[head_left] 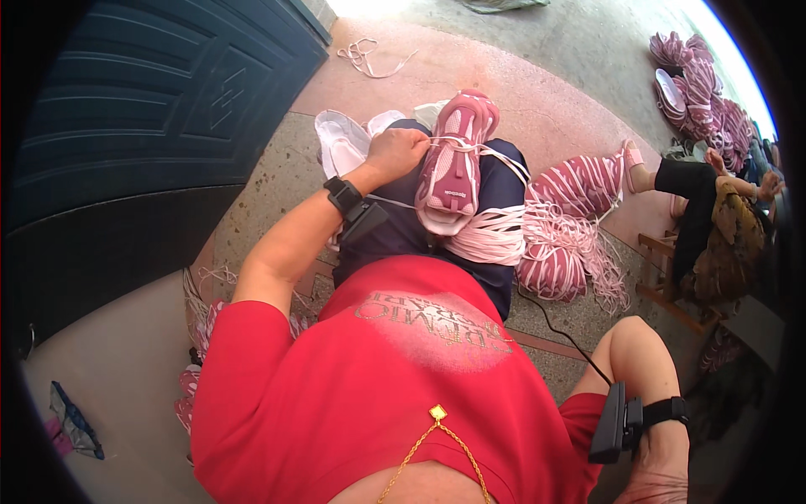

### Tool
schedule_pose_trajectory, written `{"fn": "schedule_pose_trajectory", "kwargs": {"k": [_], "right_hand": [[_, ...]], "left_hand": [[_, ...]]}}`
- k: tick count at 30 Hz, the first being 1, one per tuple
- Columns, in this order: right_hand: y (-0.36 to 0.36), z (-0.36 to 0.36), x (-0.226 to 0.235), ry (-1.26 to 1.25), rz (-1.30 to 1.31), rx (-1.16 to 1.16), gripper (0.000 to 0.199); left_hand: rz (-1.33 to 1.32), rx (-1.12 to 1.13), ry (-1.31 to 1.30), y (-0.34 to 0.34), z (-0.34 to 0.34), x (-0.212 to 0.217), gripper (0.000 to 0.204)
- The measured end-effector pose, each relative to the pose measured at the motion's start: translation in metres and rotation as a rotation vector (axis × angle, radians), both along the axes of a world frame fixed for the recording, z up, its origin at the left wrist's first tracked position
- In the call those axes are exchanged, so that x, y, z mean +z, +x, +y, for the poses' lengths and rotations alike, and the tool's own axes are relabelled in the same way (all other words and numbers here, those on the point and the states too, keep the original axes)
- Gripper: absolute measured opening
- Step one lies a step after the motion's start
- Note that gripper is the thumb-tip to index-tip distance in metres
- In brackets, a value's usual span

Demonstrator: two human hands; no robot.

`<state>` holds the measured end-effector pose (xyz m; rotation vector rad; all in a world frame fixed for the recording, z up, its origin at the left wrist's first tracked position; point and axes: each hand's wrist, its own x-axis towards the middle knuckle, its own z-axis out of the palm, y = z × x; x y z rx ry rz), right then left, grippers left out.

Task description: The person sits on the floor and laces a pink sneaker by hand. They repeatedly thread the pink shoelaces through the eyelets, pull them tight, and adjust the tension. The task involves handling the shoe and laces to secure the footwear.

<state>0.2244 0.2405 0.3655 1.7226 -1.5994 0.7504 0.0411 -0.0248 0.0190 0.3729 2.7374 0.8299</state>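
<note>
Left hand (396,155) grips laces just beside the pink shoe (453,164).

Pink sneaker (454,160): resting on the person's lap, centre of the scene, lying lengthwise with one end pointing far and the other near. Upper is pink with paler pink and white panels; sole edge at the near end is white. White lace (495,155) runs across the shoe near its far half and trails off to the right. A bundle of pale pink-white laces (495,237) lies draped over the lap, touching the sneaker's near right side, strands roughly parallel and hanging toward the right.
</note>
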Motion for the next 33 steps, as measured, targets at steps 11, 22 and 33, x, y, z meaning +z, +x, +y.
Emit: {"fn": "schedule_pose_trajectory", "kwargs": {"k": [11,22,33], "right_hand": [[-0.01,-0.013,-0.005,0.024,-0.023,0.013,0.021],[-0.005,-0.014,-0.014,0.024,-0.024,0.009,0.018],[-0.007,-0.001,-0.001,-0.017,0.05,0.019,0.015]], "left_hand": [[0.382,-0.192,-0.202,0.001,0.006,-0.009,0.015],[0.533,-0.334,-0.311,0.003,0.017,-0.009,0.01],[0.511,-0.188,-0.426,0.036,0.028,0.012,0.03]]}}
